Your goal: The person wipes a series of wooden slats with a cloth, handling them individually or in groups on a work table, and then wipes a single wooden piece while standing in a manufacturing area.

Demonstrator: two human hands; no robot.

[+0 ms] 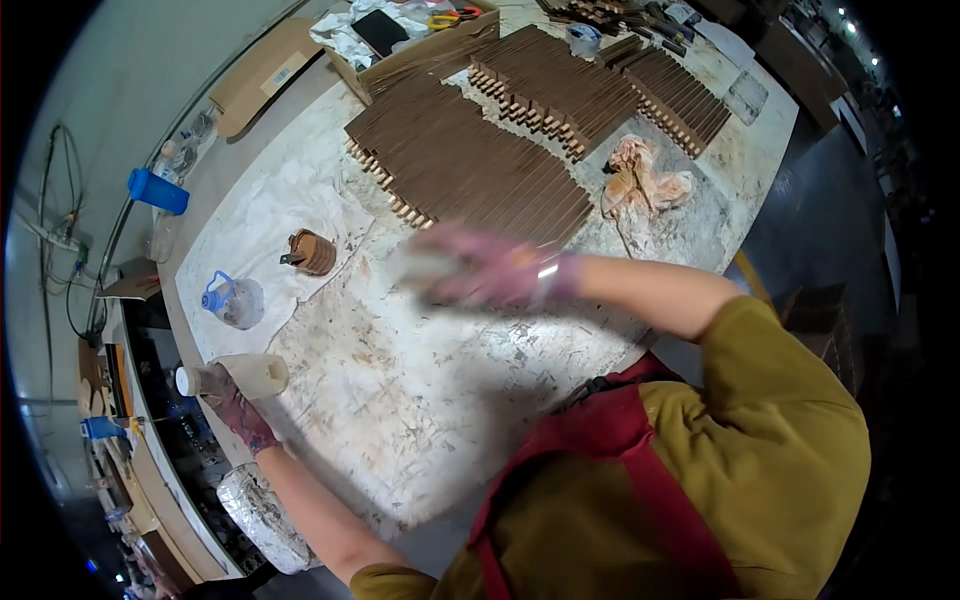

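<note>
Left hand point(232, 405), gloved in stained purple, low on the left of the frame, fingers wrapped around a pale plastic bottle point(245, 377) lying near the left edge of the table point(420, 400). Bottle's white cap pointing left, just past that edge.

Right hand point(478, 268), also gloved, blurred at centre frame — fingers apparently spread flat over the table's cloth, though too smeared to tell whether anything is held.

Between the two hands, a wide bare stretch of stained white cloth running from centre down to the near table edge at lower centre. Only open room on the surface.

Above the right hand, a broad sheet of dark wooden slats point(470, 165) laid side by side, its lower edge just beside the blurred fingers. Two further slat batches point(560, 85) toward the upper centre and upper right point(680, 95), filling the far end of the table.

Crumpled pinkish rag point(640, 180) right of the slats, near the right table edge. Small brown cup point(312, 252) holding a brush, left of centre, well apart from both hands. Clear jug with blue handle point(232, 300) beside the left edge — above the bottle. Blue cup point(158, 191) off the table at upper left. Cardboard box point(420, 40) at the top edge.
</note>
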